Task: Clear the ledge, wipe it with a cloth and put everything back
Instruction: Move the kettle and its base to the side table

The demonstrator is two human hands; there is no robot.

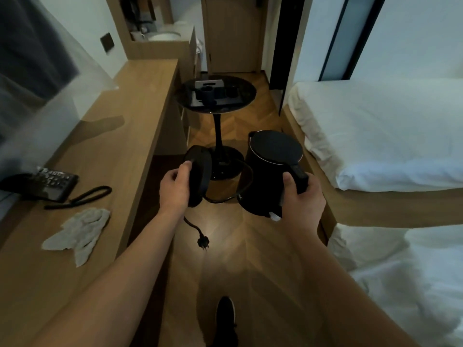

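Note:
My right hand grips the handle of a black electric kettle, held upright over the floor. My left hand holds the kettle's round black base tilted on edge. Its black cord loops between base and kettle, and the plug dangles below. The long wooden ledge runs along the left wall. On it lie a crumpled white cloth near the front and a black telephone with its coiled cord.
A round black side table ahead carries a tray with dark cups. White beds fill the right side. Wooden floor runs between ledge and beds; my black shoe shows at the bottom. A door stands at the far end.

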